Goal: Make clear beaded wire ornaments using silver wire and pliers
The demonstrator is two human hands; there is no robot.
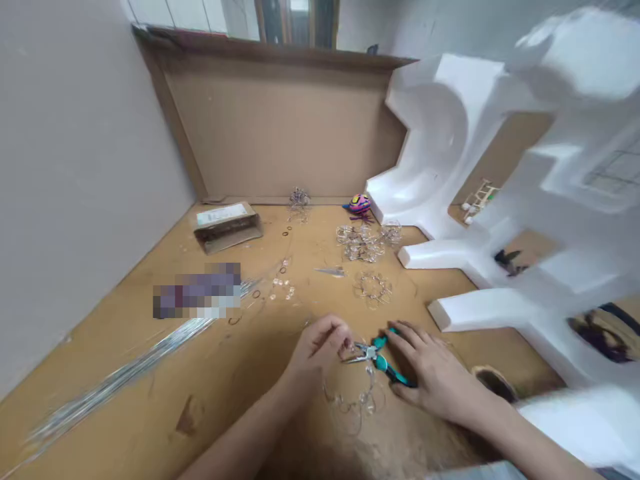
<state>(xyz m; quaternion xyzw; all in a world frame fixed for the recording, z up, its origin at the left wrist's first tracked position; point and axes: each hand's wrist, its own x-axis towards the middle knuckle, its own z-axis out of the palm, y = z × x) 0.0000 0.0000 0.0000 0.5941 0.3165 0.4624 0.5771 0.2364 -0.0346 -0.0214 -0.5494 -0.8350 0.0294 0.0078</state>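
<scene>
My right hand [425,365] is wrapped round the teal and black handles of needle-nose pliers [370,352], whose jaws stand apart and point left. Just left of the jaws, my left hand [323,345] is closed in a pinch on a ring of bent wire with clear beads [363,400]. The ring hangs below the pliers, its outline thin and partly blurred. Exactly which bit of wire lies between my left fingertips is hidden. Beyond my hands lies another beaded wire ring [373,288], with a cluster of similar wire pieces [361,241] behind it.
A long bundle of silvery wires [135,365] runs along the left. Clear beads [284,288] and a pointed metal piece [330,271] lie mid-table. Farther back are a small open box [227,227] and a colourful object [359,205]. White moulded branches [475,310] border the right side.
</scene>
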